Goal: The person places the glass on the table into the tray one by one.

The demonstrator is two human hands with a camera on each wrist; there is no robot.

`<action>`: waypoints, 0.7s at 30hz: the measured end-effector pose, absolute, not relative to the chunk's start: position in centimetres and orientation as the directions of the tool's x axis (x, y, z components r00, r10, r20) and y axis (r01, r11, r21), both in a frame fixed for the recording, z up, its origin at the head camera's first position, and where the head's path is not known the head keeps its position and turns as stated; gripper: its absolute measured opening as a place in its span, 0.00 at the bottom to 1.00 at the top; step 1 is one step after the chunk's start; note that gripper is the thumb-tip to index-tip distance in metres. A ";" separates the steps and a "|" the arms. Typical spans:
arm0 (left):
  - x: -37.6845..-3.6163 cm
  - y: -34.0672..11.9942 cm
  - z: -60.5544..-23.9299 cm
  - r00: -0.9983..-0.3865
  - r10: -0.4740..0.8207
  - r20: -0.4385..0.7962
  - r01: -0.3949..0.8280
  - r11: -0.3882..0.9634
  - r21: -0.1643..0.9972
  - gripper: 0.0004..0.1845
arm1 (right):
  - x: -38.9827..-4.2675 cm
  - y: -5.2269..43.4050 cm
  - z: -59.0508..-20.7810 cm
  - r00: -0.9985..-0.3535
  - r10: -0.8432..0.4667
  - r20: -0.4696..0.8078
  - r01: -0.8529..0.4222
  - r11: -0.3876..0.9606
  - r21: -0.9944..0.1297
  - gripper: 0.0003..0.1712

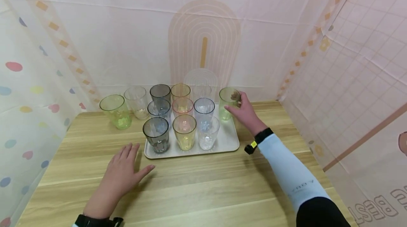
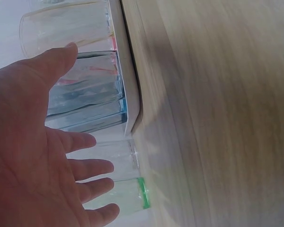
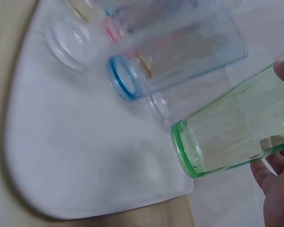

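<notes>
My right hand (image 1: 246,112) grips a green drinking glass (image 1: 226,108) near its rim, thumb on one side and fingers on the other. In the right wrist view the glass's thick green base (image 3: 184,149) is tilted over the white tray (image 1: 230,140), at its back right part. Rows of tinted glasses stand on that tray: a grey glass (image 1: 156,137), a yellow glass (image 1: 184,135) and a clear glass (image 1: 208,138) make up the front row. My left hand (image 1: 122,175) holds nothing, its fingers spread above the table by the tray's front left corner.
Left of the tray, a second green glass (image 1: 117,114) and a clear glass (image 1: 136,103) stand on the wooden table (image 1: 197,191). Behind the front row are a pink glass (image 1: 182,106), a blue glass (image 1: 204,107) and several others. Patterned cloth (image 1: 133,43) hangs around the table.
</notes>
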State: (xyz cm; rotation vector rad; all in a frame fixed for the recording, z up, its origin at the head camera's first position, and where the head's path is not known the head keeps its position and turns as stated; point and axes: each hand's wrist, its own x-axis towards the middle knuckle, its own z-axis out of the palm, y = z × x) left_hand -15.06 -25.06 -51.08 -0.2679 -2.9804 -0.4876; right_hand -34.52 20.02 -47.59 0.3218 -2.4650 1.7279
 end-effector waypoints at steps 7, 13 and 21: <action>-15.0 -25.4 -51.4 -0.984 0.144 0.104 0.170 0.934 0.314 0.57 | -38.6 18.5 -47.3 -0.978 -0.107 0.180 -0.207 0.357 -0.911 0.49; -14.9 -25.8 -51.7 -0.984 0.149 0.102 0.174 0.929 0.328 0.57 | -39.8 17.9 -47.4 -0.985 -0.112 0.132 -0.165 0.373 -0.913 0.56; -14.8 -25.8 -51.5 -0.984 0.144 0.101 0.170 0.926 0.337 0.56 | -40.3 17.2 -48.4 -0.990 -0.115 0.079 -0.118 0.384 -0.916 0.60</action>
